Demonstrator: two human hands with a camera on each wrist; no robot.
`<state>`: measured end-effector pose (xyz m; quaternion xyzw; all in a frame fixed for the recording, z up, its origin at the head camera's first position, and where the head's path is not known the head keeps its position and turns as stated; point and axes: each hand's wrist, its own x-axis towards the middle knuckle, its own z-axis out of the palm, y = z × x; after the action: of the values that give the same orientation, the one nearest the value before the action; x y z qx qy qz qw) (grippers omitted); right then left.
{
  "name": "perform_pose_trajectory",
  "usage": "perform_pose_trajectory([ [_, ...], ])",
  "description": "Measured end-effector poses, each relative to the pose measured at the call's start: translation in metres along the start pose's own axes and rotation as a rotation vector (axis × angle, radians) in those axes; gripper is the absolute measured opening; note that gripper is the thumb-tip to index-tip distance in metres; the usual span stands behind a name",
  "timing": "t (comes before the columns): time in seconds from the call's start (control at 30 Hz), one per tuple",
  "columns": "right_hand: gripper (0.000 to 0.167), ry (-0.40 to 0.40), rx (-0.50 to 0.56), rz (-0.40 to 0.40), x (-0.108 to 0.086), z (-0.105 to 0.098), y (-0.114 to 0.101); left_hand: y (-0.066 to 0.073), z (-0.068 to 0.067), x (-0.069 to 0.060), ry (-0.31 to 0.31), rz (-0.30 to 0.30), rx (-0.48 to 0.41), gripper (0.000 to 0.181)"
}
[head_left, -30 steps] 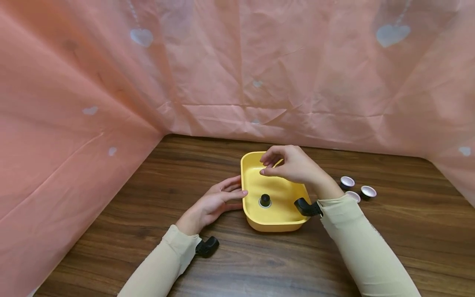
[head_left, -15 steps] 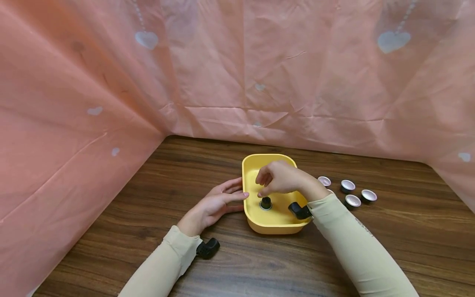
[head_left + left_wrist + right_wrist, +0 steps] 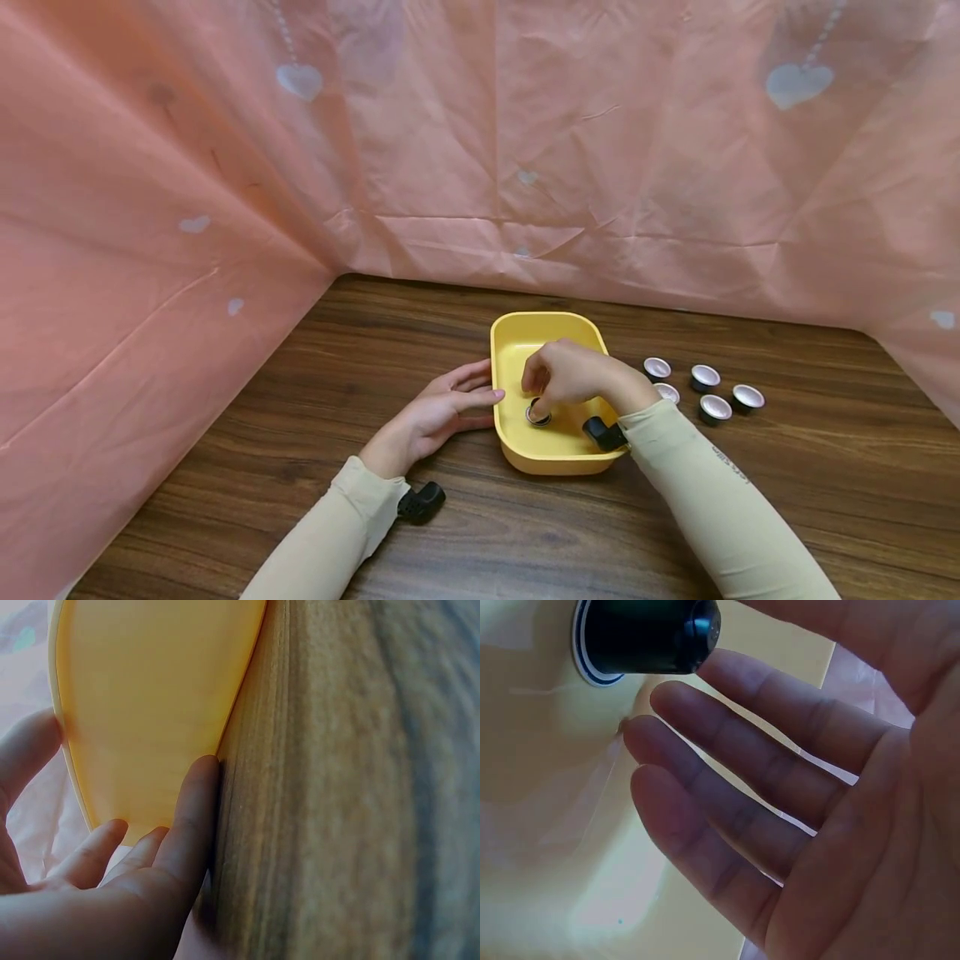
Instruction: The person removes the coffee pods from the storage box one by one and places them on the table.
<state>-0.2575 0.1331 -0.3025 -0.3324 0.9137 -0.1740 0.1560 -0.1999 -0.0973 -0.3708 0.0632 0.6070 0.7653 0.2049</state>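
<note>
A yellow rectangular tub [image 3: 555,454] stands on the wooden table. Against its left side rests my left hand [image 3: 438,412], thumb at the rim and fingers spread along the outer wall, also visible in the left wrist view. Inside the tub is a dark coffee capsule [image 3: 641,634], rim down on the floor. My right hand [image 3: 573,375] reaches in over it, thumb in front of the capsule in the head view. In the right wrist view the index fingertip lies at the capsule's narrow end, the other fingers extended below; the thumb tip is out of frame.
Several more coffee capsules [image 3: 705,377] stand lid up on the wooden table [image 3: 360,350] right of the tub, near my right forearm. A pink curtain [image 3: 555,167] with pale hearts hangs behind the table and along its left side.
My right hand has moved down from above the tub's far part to the capsule inside. More capsules show on the right as the forearm shifted. My left hand stays at the tub's side.
</note>
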Motion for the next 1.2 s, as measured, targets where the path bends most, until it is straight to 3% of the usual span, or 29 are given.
perform_pose_trajectory([
  [0.4, 0.015, 0.001, 0.024, -0.007, 0.001, 0.004, 0.0, 0.0, 0.0, 0.0, 0.0, -0.005, 0.0, 0.071],
  [0.67, 0.015, 0.017, 0.034, -0.018, 0.002, 0.006, 0.001, 0.001, 0.0, -0.001, 0.001, -0.006, 0.003, 0.07],
  [1.2, 0.012, -0.014, 0.16, -0.043, 0.006, 0.003, 0.012, 0.002, 0.001, -0.001, 0.002, -0.012, -0.008, 0.07],
])
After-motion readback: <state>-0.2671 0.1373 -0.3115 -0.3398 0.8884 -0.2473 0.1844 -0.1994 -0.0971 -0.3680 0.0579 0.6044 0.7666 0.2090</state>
